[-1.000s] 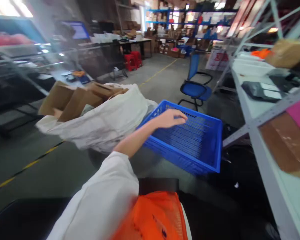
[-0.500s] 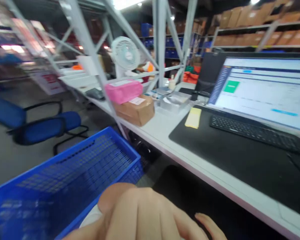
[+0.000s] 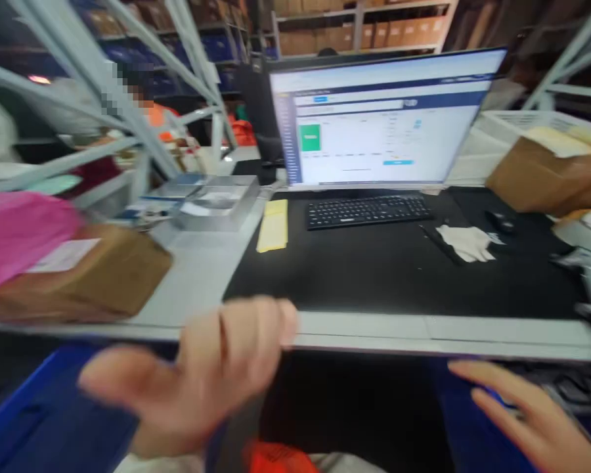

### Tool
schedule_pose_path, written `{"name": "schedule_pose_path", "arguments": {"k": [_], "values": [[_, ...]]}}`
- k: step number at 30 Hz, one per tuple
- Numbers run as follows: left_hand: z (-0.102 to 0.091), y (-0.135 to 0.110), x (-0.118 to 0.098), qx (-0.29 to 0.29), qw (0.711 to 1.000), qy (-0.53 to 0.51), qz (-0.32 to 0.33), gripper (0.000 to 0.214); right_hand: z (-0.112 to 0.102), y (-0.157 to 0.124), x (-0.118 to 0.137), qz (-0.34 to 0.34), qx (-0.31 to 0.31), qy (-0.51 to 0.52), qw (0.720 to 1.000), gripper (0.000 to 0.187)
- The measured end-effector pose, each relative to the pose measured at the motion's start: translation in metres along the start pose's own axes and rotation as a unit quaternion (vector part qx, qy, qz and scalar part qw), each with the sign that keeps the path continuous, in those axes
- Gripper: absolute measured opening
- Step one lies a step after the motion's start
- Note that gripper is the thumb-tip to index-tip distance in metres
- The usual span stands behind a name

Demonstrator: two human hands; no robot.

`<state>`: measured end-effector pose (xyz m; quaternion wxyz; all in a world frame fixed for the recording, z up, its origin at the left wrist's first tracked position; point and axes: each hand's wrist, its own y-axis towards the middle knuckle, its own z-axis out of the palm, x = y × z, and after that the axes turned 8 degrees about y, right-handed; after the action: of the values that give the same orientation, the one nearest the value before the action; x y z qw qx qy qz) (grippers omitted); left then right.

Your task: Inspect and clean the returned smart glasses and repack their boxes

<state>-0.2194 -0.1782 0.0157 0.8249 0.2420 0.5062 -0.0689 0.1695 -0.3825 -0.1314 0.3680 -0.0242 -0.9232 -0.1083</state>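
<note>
My left hand (image 3: 201, 374), smeared by motion, hovers in front of the desk's near edge (image 3: 354, 330). Its thumb sticks out to the left, apart from the loosely bent fingers, and nothing shows in it. My right hand (image 3: 532, 410) is lower right, below the desk edge, with its fingers stretched out and apart. A small blue and white shape shows behind those fingers; I cannot make out what it is. Below my left hand is part of a blue plastic crate (image 3: 64, 407). Something orange-red (image 3: 280, 456) shows at the bottom edge.
On the desk are a black mat (image 3: 354, 276), a monitor (image 3: 364, 131), a keyboard (image 3: 369, 211), yellow paper slips (image 3: 274, 226), and a crumpled white cloth or paper (image 3: 467, 243). Cardboard boxes (image 3: 118, 269) flank it, one beneath a pink package (image 3: 24, 236). Another person (image 3: 155, 118) is beyond the metal frame.
My view has swung right, from the blue crate to the monitor. The left hand has gone left with its thumb out; more of the right hand has come into view.
</note>
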Motion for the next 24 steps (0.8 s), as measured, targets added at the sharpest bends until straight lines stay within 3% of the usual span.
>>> {"name": "schedule_pose_path", "arguments": {"k": [2, 3, 5, 7, 9, 11, 15, 24], "values": [[-0.018, 0.073, 0.024, -0.1, 0.994, -0.026, 0.042, 0.048, -0.037, 0.069, -0.012, 0.004, -0.046, -0.023, 0.999, 0.033], [-0.029, 0.109, 0.042, -0.141, 0.99, -0.015, 0.009, 0.046, -0.056, 0.108, -0.026, 0.022, -0.09, -0.056, 0.994, 0.034], [-0.055, 0.17, 0.08, -0.174, 0.978, 0.072, -0.087, 0.043, -0.093, 0.185, -0.067, 0.124, -0.162, -0.171, 0.964, 0.035], [-0.084, 0.206, 0.113, -0.228, 0.935, 0.252, -0.101, 0.037, -0.124, 0.246, -0.111, 0.178, -0.203, -0.21, 0.94, 0.045], [-0.111, 0.218, 0.133, -0.258, 0.912, 0.303, -0.095, 0.035, -0.144, 0.283, -0.147, 0.21, -0.228, -0.224, 0.924, 0.061], [-0.132, 0.215, 0.143, -0.279, 0.897, 0.331, -0.089, 0.041, -0.154, 0.301, -0.175, 0.227, -0.226, -0.223, 0.921, 0.07], [-0.155, 0.208, 0.142, -0.325, 0.878, 0.344, -0.066, 0.056, -0.156, 0.305, -0.211, 0.258, -0.229, -0.223, 0.912, 0.071], [-0.177, 0.213, 0.12, -0.373, 0.868, 0.327, -0.021, 0.047, -0.147, 0.301, -0.259, 0.249, -0.294, -0.269, 0.883, 0.067]]}}
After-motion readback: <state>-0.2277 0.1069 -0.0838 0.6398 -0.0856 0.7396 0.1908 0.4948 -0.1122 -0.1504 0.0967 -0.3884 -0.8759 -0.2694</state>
